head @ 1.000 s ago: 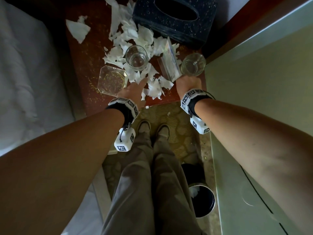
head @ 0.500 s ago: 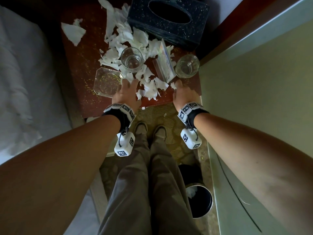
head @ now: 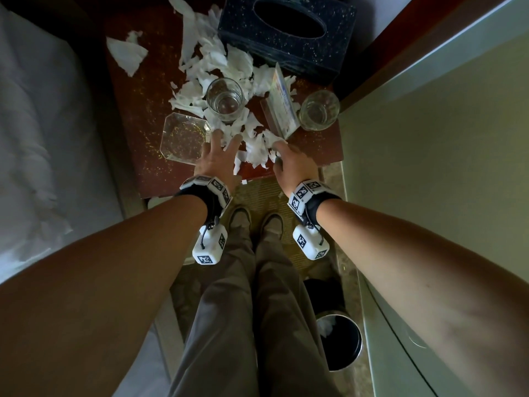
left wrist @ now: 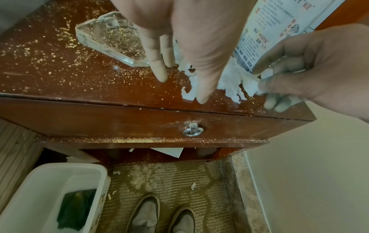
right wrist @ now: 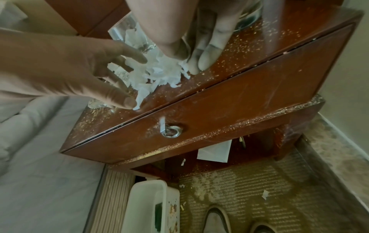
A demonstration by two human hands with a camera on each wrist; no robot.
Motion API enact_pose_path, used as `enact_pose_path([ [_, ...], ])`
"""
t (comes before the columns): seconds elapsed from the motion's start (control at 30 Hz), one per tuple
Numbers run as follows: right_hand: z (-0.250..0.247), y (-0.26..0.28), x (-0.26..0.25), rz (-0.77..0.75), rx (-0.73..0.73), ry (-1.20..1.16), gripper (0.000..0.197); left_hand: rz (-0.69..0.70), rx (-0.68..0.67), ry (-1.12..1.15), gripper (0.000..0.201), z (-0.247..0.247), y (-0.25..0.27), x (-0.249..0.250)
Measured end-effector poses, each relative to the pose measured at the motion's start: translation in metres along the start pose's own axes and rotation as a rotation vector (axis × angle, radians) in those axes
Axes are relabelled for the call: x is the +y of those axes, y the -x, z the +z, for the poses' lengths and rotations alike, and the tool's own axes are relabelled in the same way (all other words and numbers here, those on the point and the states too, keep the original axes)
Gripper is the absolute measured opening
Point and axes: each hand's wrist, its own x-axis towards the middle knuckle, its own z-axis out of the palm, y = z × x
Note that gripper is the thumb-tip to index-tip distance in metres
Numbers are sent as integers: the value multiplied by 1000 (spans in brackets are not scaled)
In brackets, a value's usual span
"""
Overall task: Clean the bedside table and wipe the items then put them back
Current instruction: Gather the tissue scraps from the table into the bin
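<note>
A person's left hand (head: 215,157) lies spread, fingers straight, on torn tissue scraps (head: 252,144) at the front edge of a crumb-strewn bedside table (head: 137,110), while the right hand (head: 292,163) pinches scraps beside a leaflet stand (head: 282,108), hemmed between a bed (head: 43,138) and a wall (head: 429,138).

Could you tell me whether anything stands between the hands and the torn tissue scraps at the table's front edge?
Nothing visible does. The left hand has straight fingers on the torn tissue scraps, and the right hand already pinches some. The ashtray and leaflet stand sit beside them.
</note>
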Motion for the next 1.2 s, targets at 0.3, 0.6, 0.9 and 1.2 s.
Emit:
enact_pose_path([
  [0.3,23,-7,-8,2,-56,-12,66,-35,35,94,73,7,-5,0],
  [0.6,21,-28,-21,72,-97,22,47,-22,2,78,35,2,-13,-3],
  [0.9,15,-28,-26,72,35,-179,26,-26,101,186,25,-6,-5,-2],
  [1.2,10,-29,-32,30,73,-309,70,-130,73,198,35,-17,-10,3],
])
